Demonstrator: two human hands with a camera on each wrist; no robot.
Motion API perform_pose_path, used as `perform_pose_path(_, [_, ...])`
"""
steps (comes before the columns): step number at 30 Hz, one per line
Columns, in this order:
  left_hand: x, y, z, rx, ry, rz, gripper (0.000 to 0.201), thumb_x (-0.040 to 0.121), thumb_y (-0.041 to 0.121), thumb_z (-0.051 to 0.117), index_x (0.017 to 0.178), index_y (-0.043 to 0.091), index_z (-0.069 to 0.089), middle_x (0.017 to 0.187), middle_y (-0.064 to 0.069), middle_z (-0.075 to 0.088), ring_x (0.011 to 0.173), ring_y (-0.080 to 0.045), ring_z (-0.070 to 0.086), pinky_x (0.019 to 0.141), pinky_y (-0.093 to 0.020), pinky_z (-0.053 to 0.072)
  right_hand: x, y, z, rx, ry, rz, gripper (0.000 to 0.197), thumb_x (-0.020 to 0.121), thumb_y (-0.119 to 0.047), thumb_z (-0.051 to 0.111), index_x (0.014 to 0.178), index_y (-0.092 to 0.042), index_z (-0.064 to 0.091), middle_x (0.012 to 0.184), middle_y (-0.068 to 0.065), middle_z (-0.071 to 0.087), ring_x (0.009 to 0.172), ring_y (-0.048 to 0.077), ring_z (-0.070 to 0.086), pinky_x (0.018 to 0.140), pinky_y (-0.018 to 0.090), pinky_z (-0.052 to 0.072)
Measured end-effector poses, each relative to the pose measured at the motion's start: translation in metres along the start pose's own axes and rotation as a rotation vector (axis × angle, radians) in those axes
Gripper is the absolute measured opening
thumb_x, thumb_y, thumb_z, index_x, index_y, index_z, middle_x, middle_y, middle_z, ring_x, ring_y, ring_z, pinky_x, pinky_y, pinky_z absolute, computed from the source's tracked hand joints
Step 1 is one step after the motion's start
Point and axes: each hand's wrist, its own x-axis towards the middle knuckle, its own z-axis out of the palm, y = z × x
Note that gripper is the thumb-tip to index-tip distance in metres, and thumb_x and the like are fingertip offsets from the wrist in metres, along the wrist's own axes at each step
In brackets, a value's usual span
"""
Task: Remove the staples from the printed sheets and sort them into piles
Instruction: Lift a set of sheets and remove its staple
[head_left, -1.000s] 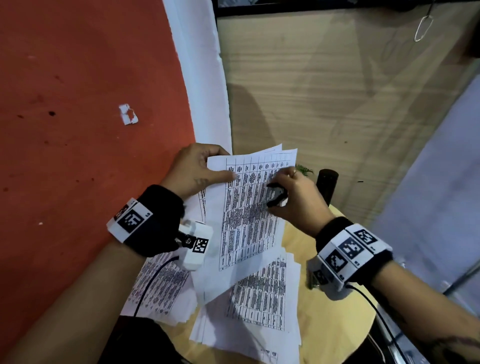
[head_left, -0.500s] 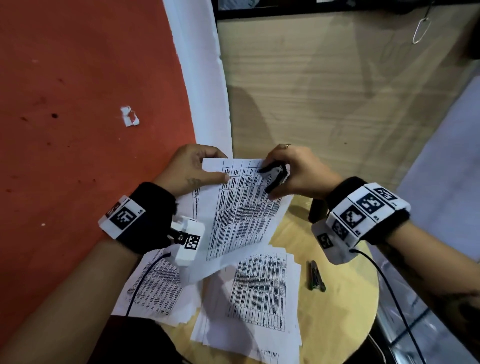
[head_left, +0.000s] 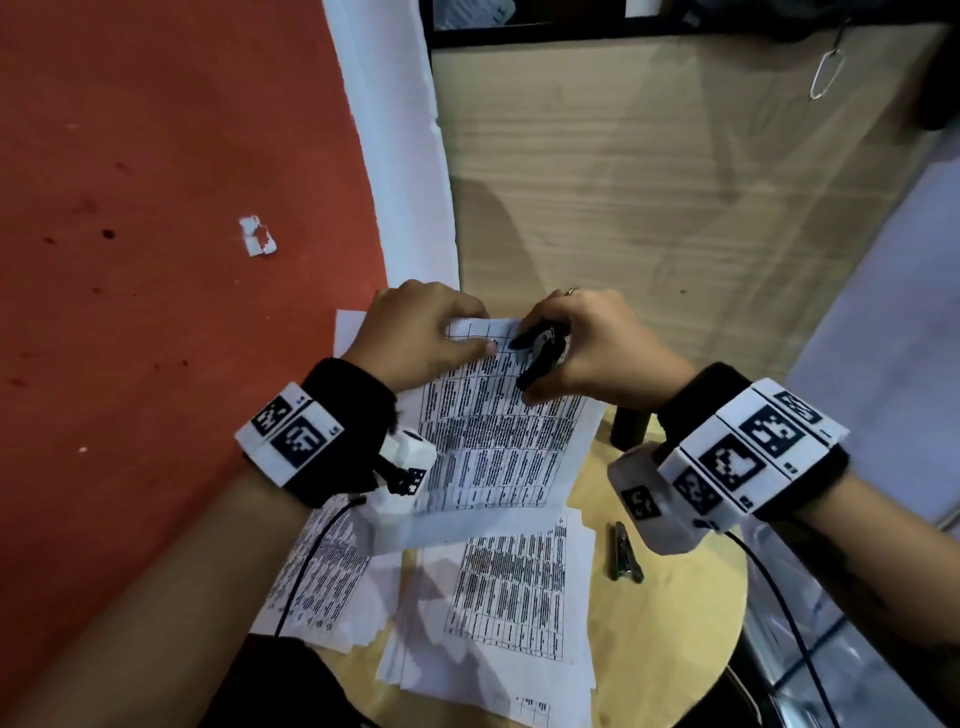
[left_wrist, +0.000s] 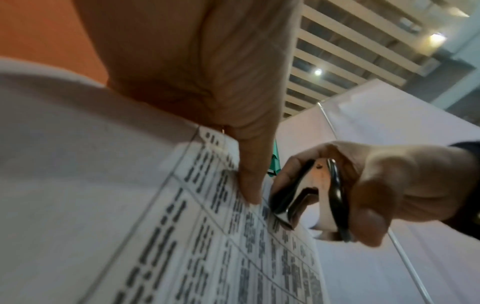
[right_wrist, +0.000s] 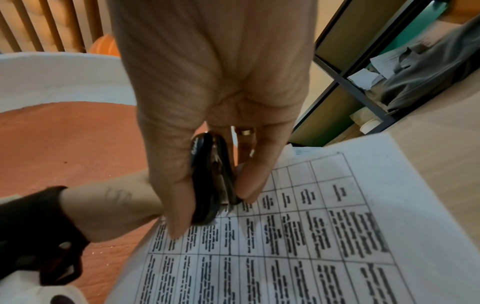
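Note:
A stapled set of printed sheets (head_left: 498, 436) with tables of text is held up above the round wooden table (head_left: 675, 623). My left hand (head_left: 421, 332) pinches its top edge, thumb on the front (left_wrist: 249, 185). My right hand (head_left: 597, 348) grips a black staple remover (head_left: 540, 353), its metal claws (left_wrist: 283, 218) touching the sheet's top area next to the left thumb. In the right wrist view the staple remover (right_wrist: 213, 185) sits between thumb and fingers over the sheet (right_wrist: 311, 226). The staple itself is not visible.
Two piles of printed sheets lie on the table, one at the left (head_left: 322, 577) and one in the middle (head_left: 498, 613). A small dark metal tool (head_left: 623, 558) lies on the table at the right. A black cylinder (head_left: 628, 428) stands behind the right wrist. Orange floor lies at the left.
Both hands lifted the sheet set and moved to its top edge. The right hand brought the staple remover from mid-sheet up to the top, beside the left thumb.

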Motion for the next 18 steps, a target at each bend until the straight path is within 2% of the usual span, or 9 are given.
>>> perform_pose_path(3, [-0.001, -0.008, 0.0, -0.19, -0.018, -0.027, 0.042, 0.06, 0.059, 0.062, 0.085, 0.025, 0.069, 0.076, 0.0, 0.072, 0.078, -0.024, 0.067, 0.076, -0.042, 0.053, -0.004, -0.001, -0.002, 0.022, 0.018, 0.009, 0.045, 0.05, -0.018, 0.09, 0.091, -0.012, 0.072, 0.086, 0.004, 0.067, 0.079, 0.016, 0.06, 0.072, 0.027, 0.046])
perform_pose_path(6, [-0.001, -0.009, -0.001, -0.283, 0.02, -0.044, 0.043, 0.054, 0.056, 0.066, 0.085, 0.027, 0.069, 0.079, 0.002, 0.073, 0.078, -0.021, 0.068, 0.078, -0.043, 0.053, -0.005, 0.001, -0.002, 0.034, 0.033, 0.024, 0.046, 0.05, -0.019, 0.09, 0.092, -0.011, 0.072, 0.088, 0.006, 0.067, 0.082, 0.019, 0.061, 0.074, 0.029, 0.045])
perform_pose_path(8, [-0.001, -0.008, -0.002, -0.364, 0.03, -0.047, 0.039, 0.054, 0.05, 0.073, 0.083, 0.023, 0.07, 0.079, 0.001, 0.073, 0.074, -0.017, 0.066, 0.078, -0.04, 0.054, -0.005, 0.003, 0.0, 0.041, 0.08, 0.01, 0.046, 0.05, -0.019, 0.089, 0.092, -0.011, 0.071, 0.092, 0.006, 0.064, 0.085, 0.02, 0.059, 0.072, 0.021, 0.043])
perform_pose_path(10, [-0.002, -0.004, -0.005, -0.47, 0.023, -0.054, 0.029, 0.055, 0.035, 0.079, 0.08, 0.023, 0.069, 0.076, -0.002, 0.072, 0.066, -0.011, 0.063, 0.072, -0.031, 0.051, -0.008, 0.003, 0.006, 0.089, 0.219, -0.063, 0.044, 0.052, -0.014, 0.088, 0.091, -0.008, 0.068, 0.1, 0.004, 0.057, 0.09, 0.017, 0.055, 0.074, 0.011, 0.039])
perform_pose_path(11, [-0.002, -0.001, -0.006, -0.517, 0.02, -0.058, 0.027, 0.056, 0.028, 0.079, 0.08, 0.023, 0.068, 0.075, -0.003, 0.072, 0.064, -0.009, 0.062, 0.069, -0.027, 0.049, -0.011, 0.003, 0.01, 0.103, 0.302, -0.122, 0.042, 0.054, -0.011, 0.085, 0.092, -0.007, 0.066, 0.105, 0.004, 0.053, 0.094, 0.015, 0.053, 0.076, 0.012, 0.04])
perform_pose_path(13, [-0.002, 0.003, -0.009, -0.569, 0.015, -0.053, 0.026, 0.058, 0.021, 0.079, 0.081, 0.021, 0.068, 0.075, -0.006, 0.071, 0.064, -0.01, 0.062, 0.067, -0.026, 0.049, -0.017, -0.001, 0.017, 0.036, 0.397, -0.249, 0.037, 0.061, -0.008, 0.077, 0.096, -0.006, 0.064, 0.111, 0.007, 0.055, 0.097, 0.019, 0.055, 0.076, 0.027, 0.05])
perform_pose_path(15, [-0.001, 0.005, -0.01, -0.588, 0.015, -0.043, 0.025, 0.06, 0.017, 0.08, 0.082, 0.02, 0.068, 0.075, -0.006, 0.07, 0.065, -0.01, 0.061, 0.068, -0.027, 0.048, -0.017, -0.003, 0.022, -0.105, 0.412, -0.344, 0.035, 0.064, -0.009, 0.071, 0.099, -0.006, 0.065, 0.108, 0.008, 0.062, 0.093, 0.029, 0.059, 0.066, 0.04, 0.054])
perform_pose_path(18, [-0.002, 0.006, -0.011, -0.625, 0.003, -0.039, 0.025, 0.061, 0.018, 0.076, 0.085, 0.018, 0.068, 0.081, -0.01, 0.07, 0.07, -0.01, 0.062, 0.072, -0.029, 0.05, -0.012, -0.003, 0.024, -0.171, 0.416, -0.387, 0.036, 0.063, -0.01, 0.068, 0.099, -0.006, 0.066, 0.103, 0.008, 0.065, 0.091, 0.033, 0.061, 0.058, 0.043, 0.054])
